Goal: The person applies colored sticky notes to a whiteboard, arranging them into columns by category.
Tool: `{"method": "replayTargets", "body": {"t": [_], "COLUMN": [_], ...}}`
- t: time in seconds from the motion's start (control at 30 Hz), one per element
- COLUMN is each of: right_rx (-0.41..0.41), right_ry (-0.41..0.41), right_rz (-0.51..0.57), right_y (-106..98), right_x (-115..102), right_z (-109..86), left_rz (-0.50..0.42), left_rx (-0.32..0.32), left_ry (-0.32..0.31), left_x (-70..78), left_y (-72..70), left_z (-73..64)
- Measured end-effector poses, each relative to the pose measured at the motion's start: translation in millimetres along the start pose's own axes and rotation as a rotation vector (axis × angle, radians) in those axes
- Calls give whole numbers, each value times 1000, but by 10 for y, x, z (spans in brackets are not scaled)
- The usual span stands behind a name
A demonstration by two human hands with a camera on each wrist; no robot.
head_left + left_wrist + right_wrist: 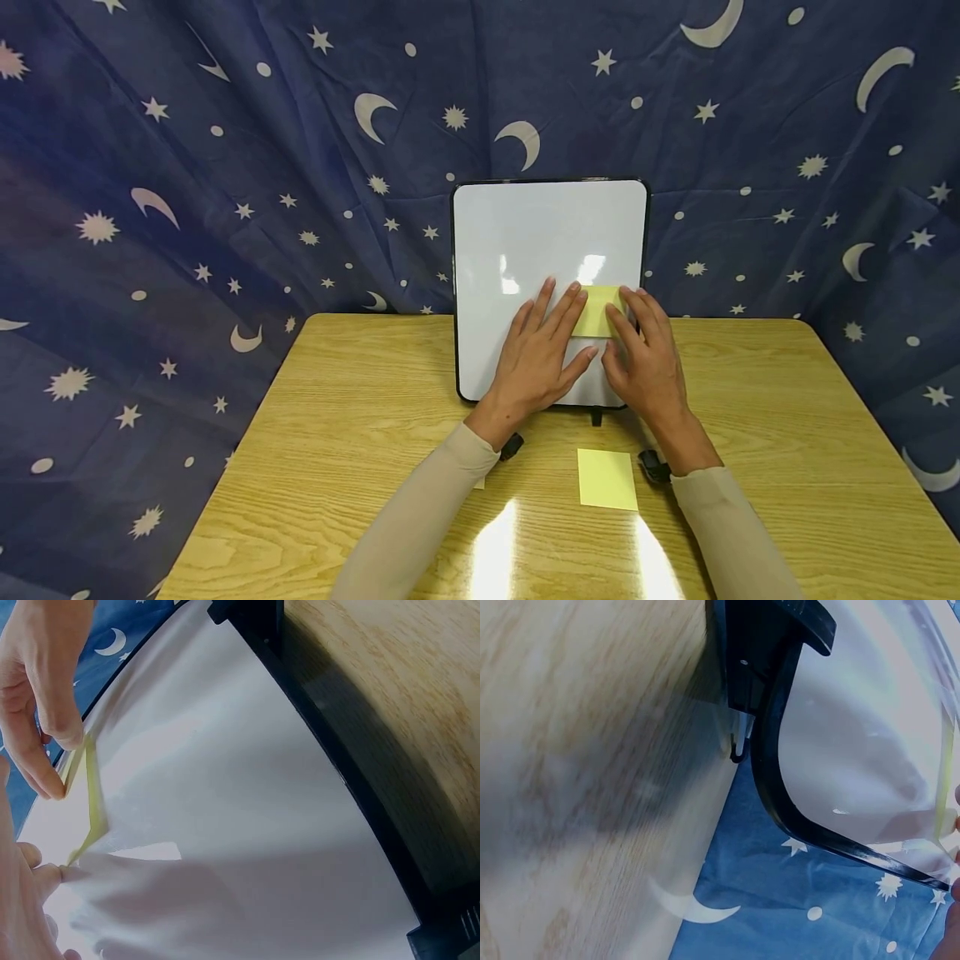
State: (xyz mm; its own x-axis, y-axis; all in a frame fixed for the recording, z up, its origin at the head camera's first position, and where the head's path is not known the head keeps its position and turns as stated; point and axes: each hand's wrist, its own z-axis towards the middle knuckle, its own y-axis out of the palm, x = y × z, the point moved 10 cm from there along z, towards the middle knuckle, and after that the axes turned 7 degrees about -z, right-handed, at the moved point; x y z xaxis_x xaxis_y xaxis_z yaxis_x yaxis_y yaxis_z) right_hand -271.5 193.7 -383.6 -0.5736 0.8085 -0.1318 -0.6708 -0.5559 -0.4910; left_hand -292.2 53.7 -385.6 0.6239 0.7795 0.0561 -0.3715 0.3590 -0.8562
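Note:
A yellow sticky note [597, 312] lies against the white surface of a small whiteboard [517, 225], right of its middle. My left hand [532, 358] rests on the board with straight, spread fingers, its fingertips over the note's left edge. At the right edge, the fingertips of my right hand [648, 358] press on the note, slightly bent, with the thumb lower down. In the left wrist view the note's lower edge [94, 787] stands a little off the board. The right wrist view catches only fingertips of a hand [957, 825] at its right border.
A second yellow sticky note [607, 479] lies flat on the wooden table [360, 400] before the board. Beside the left sleeve [427, 517] peeks a pale yellow corner [479, 483]. Black feet [596, 417] support the board. Behind hangs a blue star-and-moon cloth [300, 150].

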Motion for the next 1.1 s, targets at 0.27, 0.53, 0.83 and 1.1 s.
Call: {"method": "replayTargets", "body": {"t": [0.27,0.53,0.83,1.1], "right_rx": [-22,-34,-61,-100], "right_ry": [8,11,16,3], "right_rz": [-12,-14,-29,-37], "right_y": [-9,-20,-62,-79], "right_x": [4,0,2,-13], "right_z": [0,-7,-27,-82], "left_rz": [5,2,15,-22], "left_rx": [2,9,-17,-26], "left_ry": [2,16,33,58], "left_x": [-2,19,63,151], "left_y": [3,-11,15,25], "left_z": [-18,-71,-155,-273]}}
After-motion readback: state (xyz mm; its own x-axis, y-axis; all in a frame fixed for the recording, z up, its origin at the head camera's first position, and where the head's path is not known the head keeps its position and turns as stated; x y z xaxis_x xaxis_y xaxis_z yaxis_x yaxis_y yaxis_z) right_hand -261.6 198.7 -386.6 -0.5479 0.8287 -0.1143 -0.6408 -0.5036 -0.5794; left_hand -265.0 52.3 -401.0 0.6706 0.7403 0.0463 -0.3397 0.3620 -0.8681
